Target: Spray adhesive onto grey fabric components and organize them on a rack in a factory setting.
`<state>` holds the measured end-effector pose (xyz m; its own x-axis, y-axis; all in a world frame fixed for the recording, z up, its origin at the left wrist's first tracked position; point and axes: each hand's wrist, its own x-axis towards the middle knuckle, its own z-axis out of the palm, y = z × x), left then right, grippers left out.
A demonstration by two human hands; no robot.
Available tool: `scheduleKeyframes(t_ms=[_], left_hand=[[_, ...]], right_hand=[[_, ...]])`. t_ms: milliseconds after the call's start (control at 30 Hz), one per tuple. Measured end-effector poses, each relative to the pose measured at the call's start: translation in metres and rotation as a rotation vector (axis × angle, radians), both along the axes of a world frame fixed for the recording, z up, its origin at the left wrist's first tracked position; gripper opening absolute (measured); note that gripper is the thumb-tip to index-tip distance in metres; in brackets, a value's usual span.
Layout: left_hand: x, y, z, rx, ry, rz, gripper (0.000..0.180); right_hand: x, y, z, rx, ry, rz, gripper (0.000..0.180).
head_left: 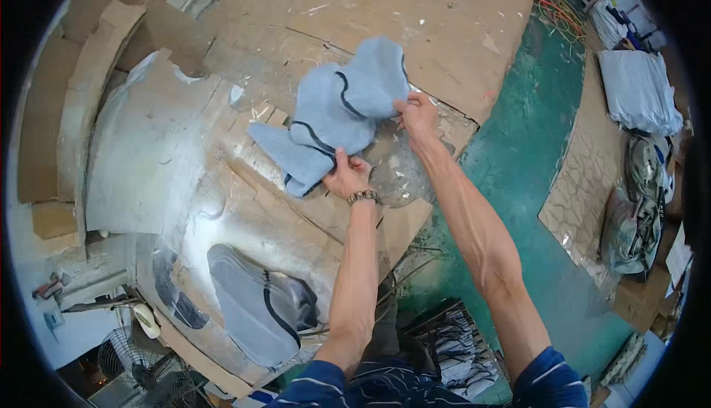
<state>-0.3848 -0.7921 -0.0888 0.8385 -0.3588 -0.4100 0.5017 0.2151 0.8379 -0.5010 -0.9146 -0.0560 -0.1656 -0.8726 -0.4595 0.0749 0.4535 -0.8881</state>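
Several pale grey cloth pieces with black edging [326,100] lie loosely fanned over the cardboard-covered table. My left hand [348,177] is closed on the near edge of these pieces, its thumb on top beside a black edge. My right hand [417,117] pinches the right edge of the far piece between thumb and fingers. What the cloth pieces are parts of, I cannot tell. Nearer me on the left rests a neat stack of similar grey cloth pieces [248,308], with a black strip along one side.
Worn cardboard [459,30] covers the table, with a whitened, dusty patch [148,163] at left. Upright cardboard [96,104] edges the far left. A black fan [137,360] stands at the lower left. Beyond the green floor [511,186] are wrapped bundles [637,89] at right.
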Motion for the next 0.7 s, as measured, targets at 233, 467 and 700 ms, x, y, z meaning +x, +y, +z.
scheduleKeyframes(t_ms=[233, 467, 700], left_hand=[[0.024, 0.059, 0.061, -0.169, 0.127, -0.093, 0.018], [0.027, 0.166, 0.104, -0.339, 0.436, -0.478, 0.012], [0.028, 0.166, 0.092, -0.275, 0.327, -0.584, 0.01]], right_hand=[[-0.097, 0.11, 0.104, -0.078, -0.171, -0.206, 0.035], [-0.232, 0.323, 0.134, -0.08, -0.32, -0.533, 0.044], [-0.29, 0.581, 0.119, -0.001, -0.331, -0.807, 0.039]])
